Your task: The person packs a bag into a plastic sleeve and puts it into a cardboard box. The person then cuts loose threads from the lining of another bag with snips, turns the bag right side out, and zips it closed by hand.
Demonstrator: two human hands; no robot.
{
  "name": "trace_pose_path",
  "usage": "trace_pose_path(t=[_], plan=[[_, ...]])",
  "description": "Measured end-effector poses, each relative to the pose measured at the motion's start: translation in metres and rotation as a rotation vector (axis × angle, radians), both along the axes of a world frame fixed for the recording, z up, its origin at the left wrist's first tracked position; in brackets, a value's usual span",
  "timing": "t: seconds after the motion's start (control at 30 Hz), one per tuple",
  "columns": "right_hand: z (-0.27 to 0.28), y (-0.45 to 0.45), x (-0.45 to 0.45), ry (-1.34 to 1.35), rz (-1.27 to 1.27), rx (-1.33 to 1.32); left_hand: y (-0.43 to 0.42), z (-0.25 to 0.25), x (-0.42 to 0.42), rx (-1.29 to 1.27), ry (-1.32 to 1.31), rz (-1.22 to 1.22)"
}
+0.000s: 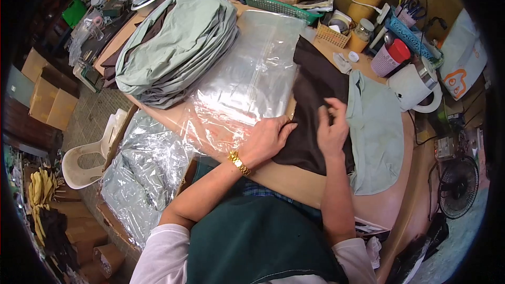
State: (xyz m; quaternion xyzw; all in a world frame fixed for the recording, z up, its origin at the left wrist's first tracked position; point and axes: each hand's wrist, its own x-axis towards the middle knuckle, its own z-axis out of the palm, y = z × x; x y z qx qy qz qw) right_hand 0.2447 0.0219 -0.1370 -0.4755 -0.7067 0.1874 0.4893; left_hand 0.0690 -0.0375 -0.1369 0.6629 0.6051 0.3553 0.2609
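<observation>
A dark brown piece of fabric (319,87) lies on the table, overlapping a pale grey-green piece of fabric (376,131) on its right. My left hand (273,134), with a gold watch at the wrist, is closed at the brown fabric's left edge, its fingertips partly hidden. Over the middle of the brown fabric is my right hand (333,129), fingers bent and apart, slightly blurred, with nothing visible in them. Clear plastic bags (255,63) lie flat and shiny just left of the brown fabric, reaching close to my left hand.
A tall pile of folded grey-green garments (176,47) stands at the table's left. A carton holds plastic-wrapped goods (147,163) below it, near a white chair (87,165). Along the back and right are a green basket (273,6), a white kettle (413,87) and a fan (458,186).
</observation>
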Motion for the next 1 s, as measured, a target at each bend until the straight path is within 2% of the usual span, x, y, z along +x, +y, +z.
trace_pose_path(t=[0.03,0.07,0.13,0.2,0.27,0.33,0.43,0.5,0.53,0.63,0.67,0.73,0.77,0.83,0.9,0.93,0.97,1.0], plan=[[0.001,-0.005,-0.008,0.019,0.201,0.054,-0.001,-0.005,0.004,0.156,-0.026,-0.009],[0.001,-0.007,-0.015,0.038,0.407,0.107,-0.002,-0.005,0.003,0.159,-0.028,-0.007],[-0.007,-0.009,-0.015,-0.045,0.614,-0.266,-0.006,-0.002,-0.005,0.1,0.145,-0.066],[-0.001,-0.01,-0.015,-0.063,0.568,-0.24,-0.014,0.014,-0.017,0.083,0.194,-0.124],[0.0,-0.006,-0.009,-0.068,0.362,-0.25,-0.024,0.039,-0.032,-0.102,0.101,-0.025],[-0.005,-0.004,-0.007,-0.078,0.313,-0.199,-0.026,0.041,-0.053,-0.124,0.089,0.007],[-0.007,-0.004,-0.009,0.043,0.254,-0.073,-0.029,0.038,-0.085,-0.093,0.091,0.146],[-0.006,-0.001,-0.004,0.079,0.207,-0.039,-0.028,0.035,-0.103,-0.173,-0.027,0.24],[-0.007,0.0,-0.002,0.082,0.207,-0.039,-0.03,0.035,-0.104,-0.172,-0.023,0.24],[-0.009,-0.002,-0.002,0.092,0.202,-0.087,-0.039,0.038,-0.088,-0.33,-0.077,-0.043],[-0.009,-0.003,-0.005,0.133,0.232,-0.055,-0.041,0.023,-0.08,-0.214,-0.062,-0.054],[-0.01,-0.004,-0.007,0.173,0.271,-0.026,-0.033,0.024,-0.06,-0.246,-0.254,-0.066],[-0.011,-0.004,-0.006,0.143,0.304,-0.015,-0.027,0.018,-0.052,-0.246,-0.255,-0.059],[-0.011,-0.005,-0.005,0.111,0.343,-0.006,-0.013,0.002,-0.043,-0.36,-0.802,-0.022],[-0.01,-0.007,-0.005,0.074,0.282,-0.168,-0.012,0.005,-0.048,-0.394,-0.846,-0.007],[-0.011,-0.004,-0.003,0.075,0.283,-0.167,-0.013,0.006,-0.051,-0.429,-0.889,0.003],[-0.016,0.0,0.002,-0.062,0.182,-0.208,-0.015,0.006,-0.057,-0.432,-0.887,0.003],[-0.019,0.004,0.007,-0.198,0.077,-0.251,-0.019,0.004,-0.066,-0.45,-0.745,0.026]])
